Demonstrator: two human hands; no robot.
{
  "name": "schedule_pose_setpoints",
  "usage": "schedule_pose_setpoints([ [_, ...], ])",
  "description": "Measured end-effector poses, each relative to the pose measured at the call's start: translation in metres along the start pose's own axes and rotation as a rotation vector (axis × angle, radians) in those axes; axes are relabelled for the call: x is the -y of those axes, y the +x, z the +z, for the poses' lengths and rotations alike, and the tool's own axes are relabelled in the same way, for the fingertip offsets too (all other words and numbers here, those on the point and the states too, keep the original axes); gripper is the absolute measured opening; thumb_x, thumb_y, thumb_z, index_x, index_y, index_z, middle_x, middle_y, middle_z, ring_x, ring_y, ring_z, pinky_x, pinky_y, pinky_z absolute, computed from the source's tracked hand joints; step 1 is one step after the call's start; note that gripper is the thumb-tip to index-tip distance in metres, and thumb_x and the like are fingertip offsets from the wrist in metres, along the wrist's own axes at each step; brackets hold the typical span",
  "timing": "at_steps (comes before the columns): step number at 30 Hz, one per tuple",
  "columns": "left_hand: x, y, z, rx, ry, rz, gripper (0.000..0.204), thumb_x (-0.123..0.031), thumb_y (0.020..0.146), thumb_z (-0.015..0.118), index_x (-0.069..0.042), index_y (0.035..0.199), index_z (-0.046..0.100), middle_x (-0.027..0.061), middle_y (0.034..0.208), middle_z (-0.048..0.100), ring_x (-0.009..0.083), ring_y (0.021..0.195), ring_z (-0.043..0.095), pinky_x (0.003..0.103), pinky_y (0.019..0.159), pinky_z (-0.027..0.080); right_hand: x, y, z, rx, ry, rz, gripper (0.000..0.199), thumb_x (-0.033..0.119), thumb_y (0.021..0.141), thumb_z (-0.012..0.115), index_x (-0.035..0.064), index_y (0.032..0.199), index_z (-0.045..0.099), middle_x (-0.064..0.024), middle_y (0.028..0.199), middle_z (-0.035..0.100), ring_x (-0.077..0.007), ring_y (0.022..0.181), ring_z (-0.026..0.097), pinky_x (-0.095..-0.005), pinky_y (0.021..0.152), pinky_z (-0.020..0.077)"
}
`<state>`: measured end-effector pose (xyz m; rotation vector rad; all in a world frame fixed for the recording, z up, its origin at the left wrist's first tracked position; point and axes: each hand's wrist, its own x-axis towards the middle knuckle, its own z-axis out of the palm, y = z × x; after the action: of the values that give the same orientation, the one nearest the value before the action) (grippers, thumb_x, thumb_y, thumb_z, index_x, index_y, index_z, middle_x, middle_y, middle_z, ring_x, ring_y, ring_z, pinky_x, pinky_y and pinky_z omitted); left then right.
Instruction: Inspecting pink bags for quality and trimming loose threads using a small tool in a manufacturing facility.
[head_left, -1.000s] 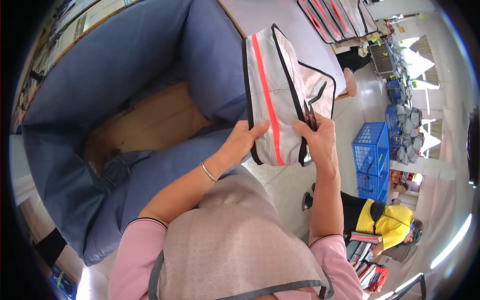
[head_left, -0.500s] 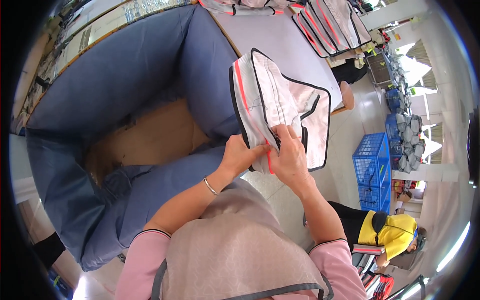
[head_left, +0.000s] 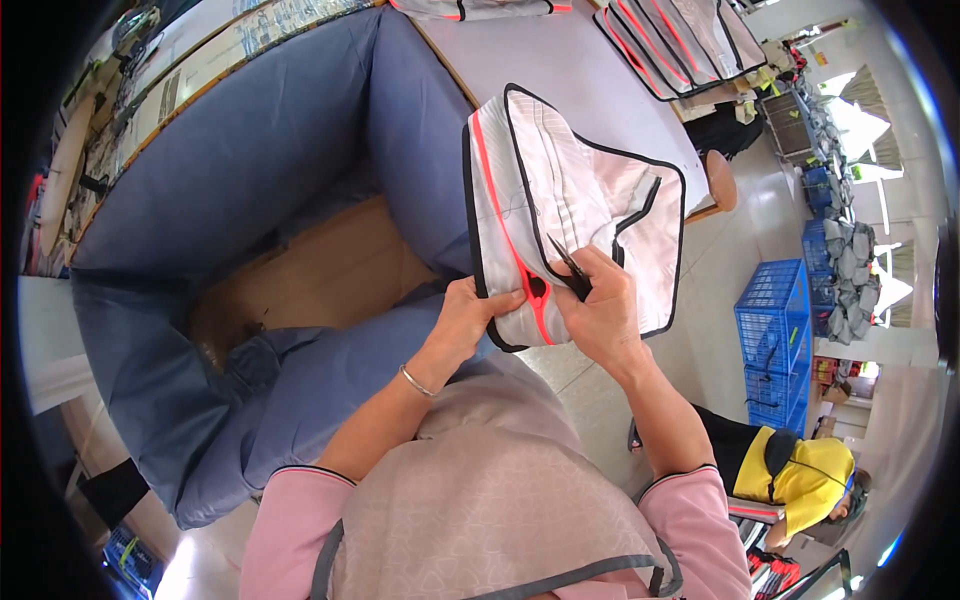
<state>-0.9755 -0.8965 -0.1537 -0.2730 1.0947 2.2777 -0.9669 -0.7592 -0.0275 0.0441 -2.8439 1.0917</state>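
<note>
A sewn pale pink-grey fabric bag piece (head_left: 640, 290) with black-bound edges and a neon coral stripe is held up in front of me. My left hand (head_left: 466, 318) pinches its near left edge, thumb lying on the fabric by the stripe. A small dark gap shows in the stripe beside that thumb. My right hand (head_left: 603, 312) is closed around dark thread snips (head_left: 566, 262), their pointed blades directed up and left over the fabric. Loose threads lie on the piece above the stripe. Part of the snips is hidden by the fingers.
To the left stands a large bin lined with blue-grey cloth (head_left: 250, 130), brown board at its bottom. A pale table (head_left: 520, 50) beyond carries more bag pieces (head_left: 680, 45). Blue crates (head_left: 775, 340) stand right, and a person in yellow (head_left: 815, 485) works at lower right.
My right hand has drawn back slightly right from the stripe, and the snips' blades now show. The dark gap in the stripe has come into view. My left hand keeps its pinch.
</note>
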Motion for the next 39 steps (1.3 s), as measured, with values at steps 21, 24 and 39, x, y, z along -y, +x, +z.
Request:
schedule_pose_setpoints([
  [21,0.007,0.057,0.052,0.022,0.505,0.186,0.026,-0.012,0.072,0.072,0.003,0.093,0.067,0.0114,0.081,0.069,0.0144,0.071,0.065,0.03,0.068,0.051,-0.015,0.045,-0.054,0.308,-0.654,0.185,0.052,0.012,0.076,0.06,0.0065,0.125,0.046,-0.0249,0.072,0.061,-0.0414,0.073,0.062,-0.049,0.07,0.0462],
  [24,0.009,0.06,0.042,0.091,0.143,0.103,0.025,-0.004,0.075,0.07,0.006,0.098,0.064,0.0079,0.085,0.067,0.0133,0.072,0.062,0.028,0.068,0.051,-0.023,0.046,-0.068,0.164,-0.344,0.162,0.046,0.003,0.077,0.056,0.0068,0.123,0.053,-0.022,0.071,0.06,-0.038,0.068,0.061,-0.0427,0.065,0.0456],
  [39,0.036,0.021,-0.047,-0.219,0.149,-0.189,0.019,-0.007,0.08,0.068,0.001,0.095,0.06,0.0092,0.087,0.064,0.018,0.072,0.063,0.032,0.059,0.056,-0.023,0.074,-0.118,-0.067,-0.153,0.01,0.062,-0.005,0.07,0.054,0.0092,0.13,0.049,-0.0078,0.065,0.057,-0.0083,0.059,0.051,-0.0266,0.058,0.044],
])
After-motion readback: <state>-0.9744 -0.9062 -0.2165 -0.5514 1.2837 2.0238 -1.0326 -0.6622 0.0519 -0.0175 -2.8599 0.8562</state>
